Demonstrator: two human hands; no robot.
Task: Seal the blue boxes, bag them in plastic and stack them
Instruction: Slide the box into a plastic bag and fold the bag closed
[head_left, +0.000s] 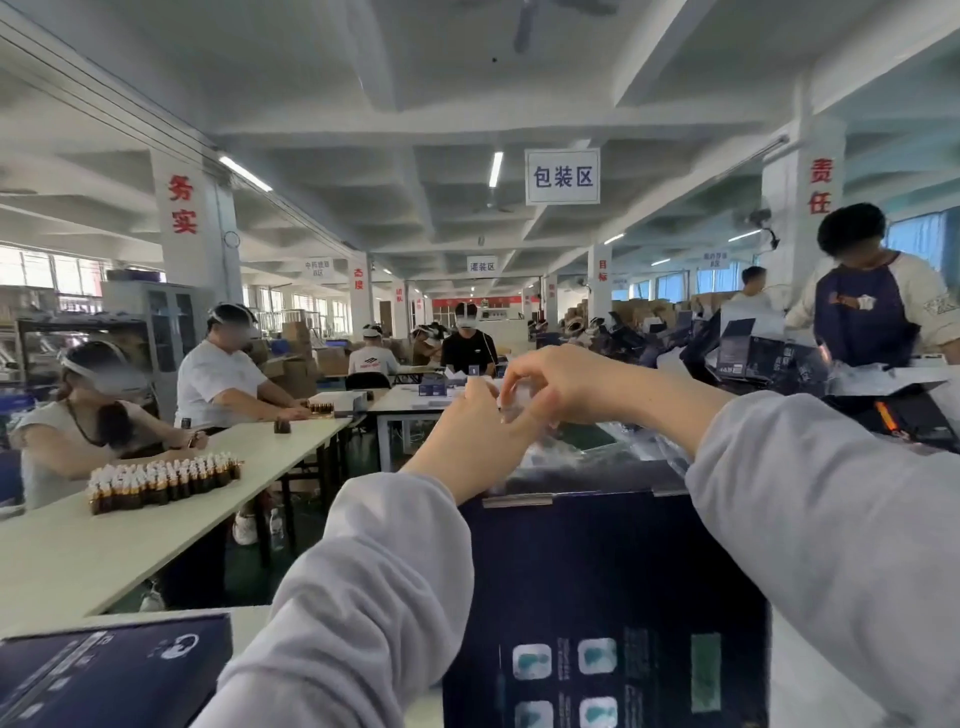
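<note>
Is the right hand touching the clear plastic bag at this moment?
Touching. The head view shows the right hand pinching the clear plastic bag with curled fingers, above the blue box.

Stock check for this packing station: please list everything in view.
blue box: one, dark blue, upright straight ahead
second blue box: one, dark blue, bottom left
plastic bag: one, clear, above the upright box
bottles: many, brown, white caps, on left table
sign: one, white, hanging overhead
seated people: several, pale tops, left side
standing person: one, dark top, right
box pile: many, dark blue, far right
left hand: one, grey sleeve, holding the bag
right hand: one, grey sleeve, pinching the bag
</note>
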